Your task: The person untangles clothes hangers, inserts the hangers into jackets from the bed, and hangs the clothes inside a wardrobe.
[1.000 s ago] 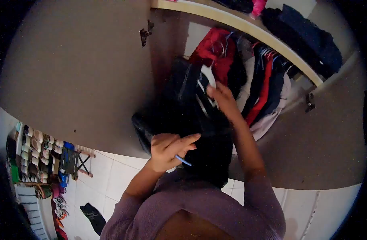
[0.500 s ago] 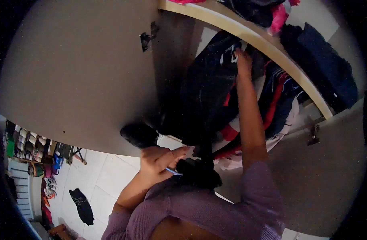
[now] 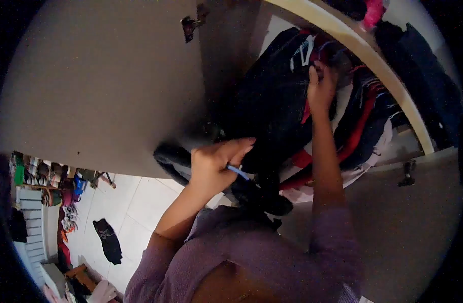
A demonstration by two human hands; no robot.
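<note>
A dark garment (image 3: pixel 264 96) with white markings hangs inside the wardrobe, spreading down toward my body. My left hand (image 3: pixel 216 161) is closed at its lower left side, and a thin blue rod-like thing (image 3: pixel 239 171) sticks out of the fist; its kind is unclear. Black cloth (image 3: pixel 266 197) bunches just below that hand. Higher up, my right hand (image 3: pixel 323 87) reaches among the hanging clothes beside the white markings, thumb and fingers apart. Dark clothes with a red stripe (image 3: pixel 360 131) hang to the right of that forearm.
A large wardrobe door (image 3: pixel 115 91) stands at the left, another panel (image 3: pixel 423 217) at the right. A pale curved shelf edge (image 3: pixel 383 70) crosses above, with folded dark clothes (image 3: pixel 418 76) beyond it. A black garment (image 3: pixel 108 241) lies on the tiled floor near shoe racks (image 3: pixel 44 177).
My left hand has risen with the blue rod-like thing. My right hand's fingers have spread apart, off the white-marked part of the garment. The view has shifted slightly.
</note>
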